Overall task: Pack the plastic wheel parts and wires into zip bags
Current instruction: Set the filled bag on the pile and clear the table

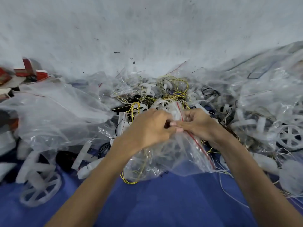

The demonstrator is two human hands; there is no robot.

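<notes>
Clear plastic zip bag (172,154) sits at centre, its red seal strip pinched between my left hand (147,128) and right hand (198,123); yellow wires (173,86) heap at twelve o'clock; next I likely spread its mouth

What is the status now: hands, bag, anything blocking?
Left hand and right hand both pinching zip bag at its red strip. Wires and wheel parts inside. Loose wire pile behind, not blocking.

Motion blur smeared the translucent white spoked plastic wheel (40,189) at lower left; red-and-white cardboard boxes (24,71) were cropped at the left edge; both forearms ran off the bottom.
</notes>
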